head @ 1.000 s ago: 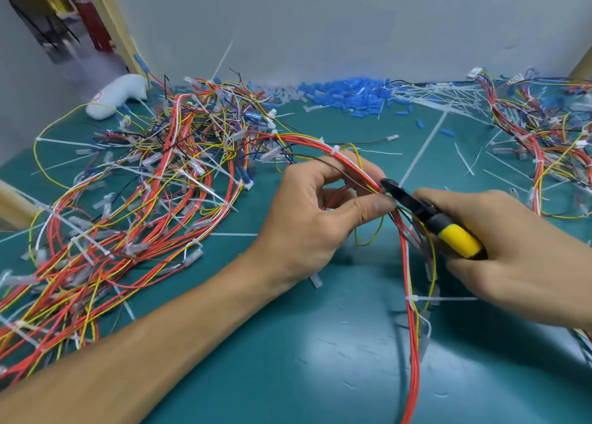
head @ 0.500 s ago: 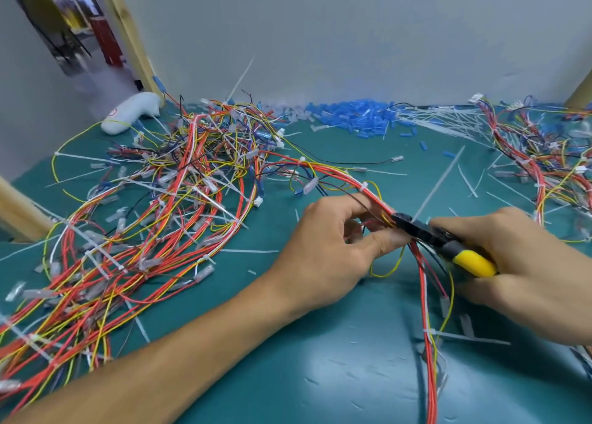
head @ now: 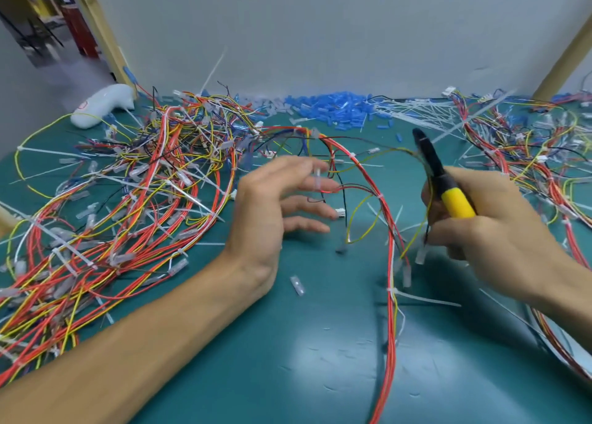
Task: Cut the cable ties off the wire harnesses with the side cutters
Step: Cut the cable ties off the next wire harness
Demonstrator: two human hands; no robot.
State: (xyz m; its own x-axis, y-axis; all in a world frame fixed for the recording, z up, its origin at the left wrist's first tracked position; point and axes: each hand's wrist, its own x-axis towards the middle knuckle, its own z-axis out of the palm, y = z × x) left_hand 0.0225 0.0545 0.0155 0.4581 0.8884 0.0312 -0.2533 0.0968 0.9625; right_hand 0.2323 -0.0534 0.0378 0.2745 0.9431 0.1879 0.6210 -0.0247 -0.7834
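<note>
Repositioning between cuts is judged to be the step in hand. The side cutters are gripped by the yellow handle in the right hand, fingers curled round it, nose raised clear of the wires; blade opening cannot be told. The left hand is held open, fingers spread, holding nothing, near the red-and-yellow harness lying across the green mat. A white cable tie is seen uncut on that harness, towards the near edge. Next, the harness is to be steadied beside the tie and the blades closed on the strap only.
</note>
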